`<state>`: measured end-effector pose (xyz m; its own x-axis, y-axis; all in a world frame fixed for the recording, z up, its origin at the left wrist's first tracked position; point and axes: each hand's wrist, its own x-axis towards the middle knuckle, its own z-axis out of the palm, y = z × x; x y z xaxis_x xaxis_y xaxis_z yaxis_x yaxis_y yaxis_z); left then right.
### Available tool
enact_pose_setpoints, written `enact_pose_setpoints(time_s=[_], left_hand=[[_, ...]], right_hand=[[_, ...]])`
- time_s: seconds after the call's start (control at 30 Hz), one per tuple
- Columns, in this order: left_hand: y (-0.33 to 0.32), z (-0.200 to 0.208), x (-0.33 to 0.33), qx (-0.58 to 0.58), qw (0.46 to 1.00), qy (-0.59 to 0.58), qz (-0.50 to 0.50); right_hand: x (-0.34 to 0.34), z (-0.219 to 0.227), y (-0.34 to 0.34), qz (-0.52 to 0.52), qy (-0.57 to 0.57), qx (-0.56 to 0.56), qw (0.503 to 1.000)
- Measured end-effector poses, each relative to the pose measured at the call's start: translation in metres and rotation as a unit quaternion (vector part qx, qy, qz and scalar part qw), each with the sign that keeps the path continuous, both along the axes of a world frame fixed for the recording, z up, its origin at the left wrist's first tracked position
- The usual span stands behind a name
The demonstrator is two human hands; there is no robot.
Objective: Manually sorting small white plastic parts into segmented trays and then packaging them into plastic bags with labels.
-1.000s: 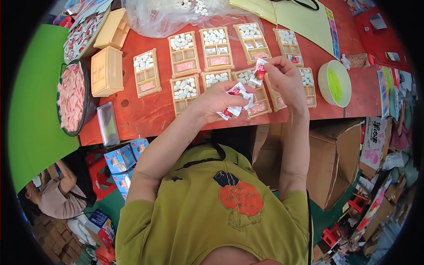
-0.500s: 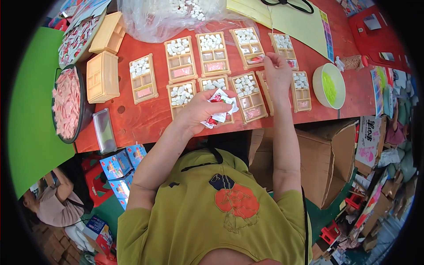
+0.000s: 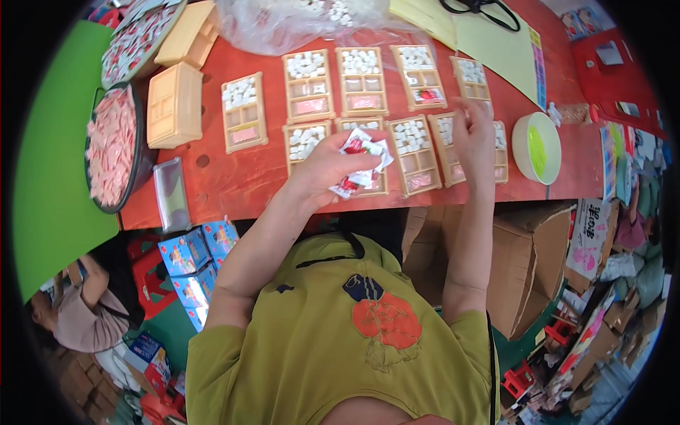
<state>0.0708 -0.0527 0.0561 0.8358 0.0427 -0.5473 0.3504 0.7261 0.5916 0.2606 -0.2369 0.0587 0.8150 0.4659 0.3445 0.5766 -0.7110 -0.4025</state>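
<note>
My left hand [image 3: 324, 170] is closed on a bunch of white-and-red sachets [image 3: 366, 150], over the near row of trays. Slightly blurred, my right hand [image 3: 474, 131] has its fingers curled together above the trays at the right; whether anything is pinched in them is hidden. Beige divided trays stand in two rows, with white marshmallow-like pieces at the far end and, in most, a pink packet at the near end. One far-row tray [image 3: 416, 76] has a red-and-white sachet [image 3: 427, 95] in its near compartment. My right hand partly covers a tray [image 3: 446, 150].
At the left are stacked empty beige trays [image 3: 174, 106], a black tub of pink packets [image 3: 112, 152] and a clear box [image 3: 171, 195]. A bowl with bright green contents [image 3: 536, 149] stands right. A plastic bag [image 3: 273, 28] lies behind. An open carton [image 3: 513, 265] sits below the table.
My right hand has come away from the far-row tray, where a sachet now lies in full view, and has moved rightward and nearer. My left hand still holds its sachets. The whole view has shifted slightly.
</note>
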Motion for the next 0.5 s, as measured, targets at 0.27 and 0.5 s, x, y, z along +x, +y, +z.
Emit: enact_pose_setpoints(time_s=[0.27, 0.5], left_hand=[[0.012, -0.004, -0.008, 0.023, 0.998, -0.033, 0.058], [0.023, -0.005, -0.017, 0.029, 0.999, -0.032, 0.030]], right_hand=[[-0.061, 0.026, 0.066, 0.270, 0.389, 0.147, 0.868], [-0.062, 0.021, 0.097, 0.316, 0.403, 0.116, 0.851]])
